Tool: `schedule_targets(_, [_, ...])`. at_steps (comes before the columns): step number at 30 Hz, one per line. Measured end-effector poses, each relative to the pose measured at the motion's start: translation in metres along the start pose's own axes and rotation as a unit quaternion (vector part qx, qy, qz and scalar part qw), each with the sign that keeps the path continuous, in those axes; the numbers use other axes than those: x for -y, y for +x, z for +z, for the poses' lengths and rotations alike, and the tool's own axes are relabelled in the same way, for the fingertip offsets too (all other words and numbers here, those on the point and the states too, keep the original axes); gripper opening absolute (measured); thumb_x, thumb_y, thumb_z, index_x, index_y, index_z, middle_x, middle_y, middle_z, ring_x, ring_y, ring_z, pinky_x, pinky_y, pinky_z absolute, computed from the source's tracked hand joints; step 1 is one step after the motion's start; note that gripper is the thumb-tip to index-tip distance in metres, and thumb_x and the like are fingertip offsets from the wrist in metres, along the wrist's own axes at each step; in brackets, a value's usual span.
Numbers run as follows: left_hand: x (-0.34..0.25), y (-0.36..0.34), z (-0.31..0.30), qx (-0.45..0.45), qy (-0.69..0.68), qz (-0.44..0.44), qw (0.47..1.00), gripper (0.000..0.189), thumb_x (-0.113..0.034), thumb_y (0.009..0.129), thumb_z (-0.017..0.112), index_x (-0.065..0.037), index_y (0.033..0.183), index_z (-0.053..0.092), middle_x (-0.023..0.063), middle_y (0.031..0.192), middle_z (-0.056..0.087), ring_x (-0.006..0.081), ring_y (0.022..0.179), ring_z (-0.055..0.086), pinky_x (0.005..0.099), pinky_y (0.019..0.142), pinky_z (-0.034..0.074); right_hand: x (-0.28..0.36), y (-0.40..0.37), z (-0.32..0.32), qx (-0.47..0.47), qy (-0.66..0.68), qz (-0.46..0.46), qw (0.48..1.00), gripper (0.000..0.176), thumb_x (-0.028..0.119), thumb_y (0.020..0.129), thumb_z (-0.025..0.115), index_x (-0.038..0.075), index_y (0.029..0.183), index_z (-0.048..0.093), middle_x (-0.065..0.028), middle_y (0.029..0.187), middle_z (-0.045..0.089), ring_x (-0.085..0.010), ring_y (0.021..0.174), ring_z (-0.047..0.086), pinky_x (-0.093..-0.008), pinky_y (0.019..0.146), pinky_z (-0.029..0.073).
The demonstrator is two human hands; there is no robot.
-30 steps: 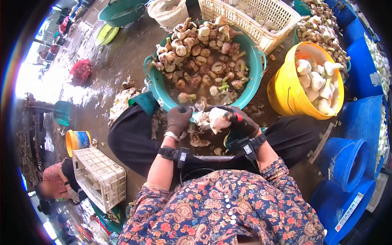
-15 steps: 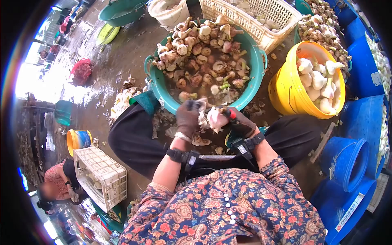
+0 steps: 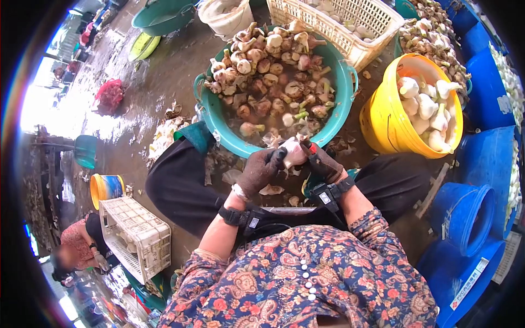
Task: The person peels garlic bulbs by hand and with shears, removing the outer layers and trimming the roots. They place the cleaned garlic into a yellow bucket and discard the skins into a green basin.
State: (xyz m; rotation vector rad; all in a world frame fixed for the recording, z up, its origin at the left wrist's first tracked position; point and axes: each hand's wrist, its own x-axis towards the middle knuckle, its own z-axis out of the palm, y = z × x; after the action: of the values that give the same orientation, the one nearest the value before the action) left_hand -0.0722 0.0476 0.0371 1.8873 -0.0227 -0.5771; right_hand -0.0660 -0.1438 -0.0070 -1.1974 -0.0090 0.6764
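Note:
A pale, pinkish garlic bulb (image 3: 295,153) is held between my two gloved hands, close to the near rim of a green tub (image 3: 212,131). The fingers of my left hand (image 3: 259,170) are closed on the bulb's left side. My right hand (image 3: 327,165) grips it from the right, and a small red piece (image 3: 313,148) shows at its fingers; its kind I cannot make out. Unpeeled garlic bulbs (image 3: 268,68) are heaped in the tub, with murky water around the lower ones. Loose skins (image 3: 272,189) lie below my hands.
To the right stands a yellow bucket (image 3: 377,123) of whiter garlic bulbs, with blue bins (image 3: 459,218) beyond it. Behind the tub are a cream crate (image 3: 333,41) and a white bucket (image 3: 225,21). At lower left, another person (image 3: 79,240) sits beside a white crate (image 3: 145,229).
My left hand has come from the bulb's left, where it held loose skin, onto the bulb itself. The bulb has risen slightly and turned in my right hand.

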Motion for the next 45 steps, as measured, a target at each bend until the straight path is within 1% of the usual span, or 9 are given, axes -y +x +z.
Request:
schedule_targets(8, [0.012,-0.003,0.002,-0.090,-0.278,-0.082,0.953,0.032,-0.027,0.092,0.051,-0.004,0.071,0.059,-0.0025,0.059,0.050,0.0074,0.052,0.043,0.0234,0.049,0.036,0.022,-0.001,0.008,0.062,-0.064,0.027,0.996,0.041,0.029,0.083,0.063,0.000,0.113,0.059,-0.0029,0.094,0.064,-0.0063,0.077,0.055,-0.0205,0.065,0.045])
schedule_targets(12, [0.056,0.010,-0.028,-0.145,-0.385,-0.028,0.911,0.034,-0.037,0.093,0.047,-0.006,0.083,0.056,-0.0020,0.067,0.049,0.0084,0.055,0.046,0.0239,0.049,0.039,0.021,-0.008,0.007,0.050,0.114,0.000,0.992,0.046,0.025,0.081,0.065,-0.002,0.117,0.057,-0.0053,0.101,0.063,-0.0100,0.084,0.058,-0.0223,0.072,0.047])
schedule_targets(14, [0.041,0.006,-0.024,-0.213,-0.322,-0.106,0.916,0.047,-0.051,0.090,0.046,-0.004,0.087,0.055,-0.0003,0.065,0.050,0.0091,0.051,0.047,0.0215,0.044,0.037,0.016,-0.003,0.006,0.036,0.116,-0.004,0.993,0.044,0.021,0.081,0.066,-0.003,0.117,0.056,-0.0073,0.104,0.063,-0.0117,0.089,0.058,-0.0245,0.077,0.048])
schedule_targets(18, [0.023,-0.006,-0.022,0.001,-0.228,-0.219,0.949,0.063,-0.063,0.086,0.042,-0.004,0.077,0.061,0.0004,0.053,0.051,0.0110,0.041,0.049,0.0214,0.037,0.037,0.007,0.007,0.014,-0.059,0.167,-0.008,0.984,0.035,0.009,0.083,0.062,-0.004,0.115,0.056,-0.0092,0.106,0.062,-0.0142,0.094,0.058,-0.0276,0.085,0.048])
schedule_targets(24, [0.006,0.002,0.004,-0.059,0.062,-0.061,0.994,0.048,-0.042,0.091,0.050,0.003,0.077,0.063,0.0077,0.058,0.057,0.0148,0.052,0.055,0.0279,0.050,0.043,-0.010,0.014,0.015,-0.118,0.025,-0.071,0.990,0.036,0.001,0.082,0.060,-0.004,0.118,0.053,-0.0106,0.108,0.061,-0.0148,0.095,0.057,-0.0280,0.087,0.047])
schedule_targets(29, [0.012,0.001,-0.003,-0.081,-0.177,-0.007,0.981,0.033,-0.030,0.091,0.052,-0.003,0.074,0.061,-0.0040,0.063,0.052,0.0039,0.054,0.043,0.0212,0.048,0.034,-0.004,0.009,0.012,-0.035,0.160,-0.039,0.986,0.038,0.008,0.087,0.056,-0.003,0.122,0.049,-0.0101,0.113,0.058,-0.0145,0.101,0.055,-0.0266,0.090,0.044])
schedule_targets(36, [-0.004,-0.004,-0.006,-0.103,-0.061,-0.117,0.986,0.036,-0.034,0.087,0.059,0.000,0.076,0.061,0.0022,0.061,0.055,0.0082,0.057,0.051,0.0254,0.053,0.041,-0.016,0.015,0.019,-0.110,0.072,-0.056,0.990,0.033,0.005,0.086,0.056,-0.004,0.118,0.052,-0.0093,0.110,0.059,-0.0142,0.099,0.056,-0.0273,0.089,0.045])
schedule_targets(38, [0.006,-0.002,-0.002,-0.105,0.149,-0.005,0.983,0.033,-0.033,0.087,0.059,0.000,0.082,0.062,0.0054,0.064,0.058,0.0113,0.055,0.050,0.0288,0.055,0.042,-0.024,0.019,0.018,-0.112,-0.016,-0.124,0.986,0.034,0.005,0.086,0.056,-0.003,0.120,0.051,-0.0092,0.111,0.058,-0.0140,0.098,0.055,-0.0265,0.086,0.046])
schedule_targets(45, [0.014,0.001,-0.006,-0.081,0.028,0.007,0.996,0.023,-0.020,0.089,0.057,0.001,0.081,0.060,0.0032,0.066,0.057,0.0094,0.059,0.051,0.0267,0.055,0.042,-0.013,0.012,0.020,-0.093,0.000,-0.105,0.990,0.029,0.008,0.088,0.055,-0.002,0.115,0.055,-0.0087,0.106,0.060,-0.0133,0.096,0.056,-0.0272,0.086,0.046])
